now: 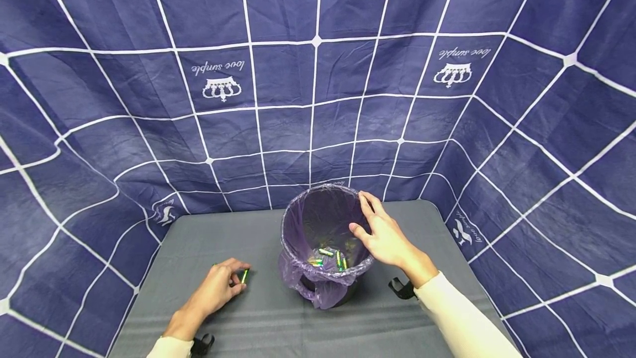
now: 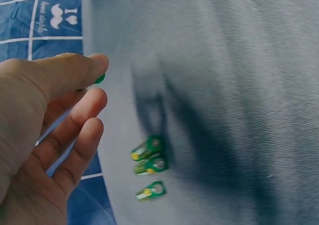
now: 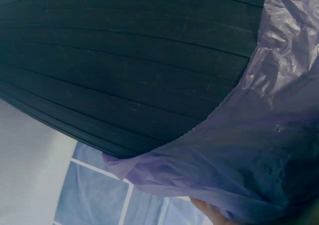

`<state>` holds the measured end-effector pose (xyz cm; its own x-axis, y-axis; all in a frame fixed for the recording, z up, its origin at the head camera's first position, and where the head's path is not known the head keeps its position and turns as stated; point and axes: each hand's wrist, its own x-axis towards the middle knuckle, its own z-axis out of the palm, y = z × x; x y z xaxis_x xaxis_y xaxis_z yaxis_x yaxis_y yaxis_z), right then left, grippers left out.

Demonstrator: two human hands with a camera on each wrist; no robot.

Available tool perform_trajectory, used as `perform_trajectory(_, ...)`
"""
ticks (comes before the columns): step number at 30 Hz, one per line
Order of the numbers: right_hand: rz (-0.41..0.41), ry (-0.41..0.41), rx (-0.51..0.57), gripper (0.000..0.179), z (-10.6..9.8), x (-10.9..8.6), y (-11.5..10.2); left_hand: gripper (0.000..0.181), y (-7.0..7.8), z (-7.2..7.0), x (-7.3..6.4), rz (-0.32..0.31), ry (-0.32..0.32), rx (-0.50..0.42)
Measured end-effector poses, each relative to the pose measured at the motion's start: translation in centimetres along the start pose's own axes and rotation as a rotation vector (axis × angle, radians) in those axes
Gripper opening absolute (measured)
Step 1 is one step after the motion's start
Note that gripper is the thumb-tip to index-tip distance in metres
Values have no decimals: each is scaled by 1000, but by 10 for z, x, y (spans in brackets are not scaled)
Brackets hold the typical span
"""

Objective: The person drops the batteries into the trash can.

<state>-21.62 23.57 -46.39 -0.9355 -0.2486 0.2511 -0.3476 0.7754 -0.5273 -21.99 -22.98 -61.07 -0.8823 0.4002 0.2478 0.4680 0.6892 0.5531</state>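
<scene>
My left hand [image 1: 218, 283] pinches a green battery [image 1: 245, 275] between thumb and fingers, above the table to the left of the bin. Its green end [image 2: 100, 79] peeks out past the thumb in the left wrist view. Three more green batteries [image 2: 152, 164] lie on the table below that hand; in the head view the hand mostly hides them. A dark trash can [image 3: 124, 70] lined with a purple plastic bag [image 1: 320, 291] stands upright at the table's middle. My right hand [image 1: 387, 239] grips its right rim, thumb on the inner side. Several batteries [image 1: 326, 252] lie at the bottom inside the bag.
The grey cloth-covered table [image 1: 233, 236] spreads around the bin. Blue curtains with white grid lines [image 1: 283, 70] enclose it at the back and both sides. A black strap [image 1: 401, 288] hangs by the right wrist, and another strap [image 1: 202, 343] by the left.
</scene>
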Motion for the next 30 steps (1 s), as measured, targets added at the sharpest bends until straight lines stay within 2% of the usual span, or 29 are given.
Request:
perform_trajectory(5, -8, -2, -3, 83, 2, 1, -1, 49, 10, -9, 5, 1, 48, 5)
perform_trajectory(10, -17, 1, -7, 82, 3, 3, -1, 49, 19, -16, 14, 62, 115, 33)
perform_trajectory(15, -20, -1, -6, 81, 2, 3, -2, 49, 30, -22, 23, 129, 152, 46)
perform_trajectory(22, -13, 8, 3, 82, 1, 0, -2, 46, 52, -35, 34, 236, 217, 70)
perform_trajectory(30, -5, 3, 12, 83, -1, -2, -6, 46, 73, -53, 48, 271, 252, 72)
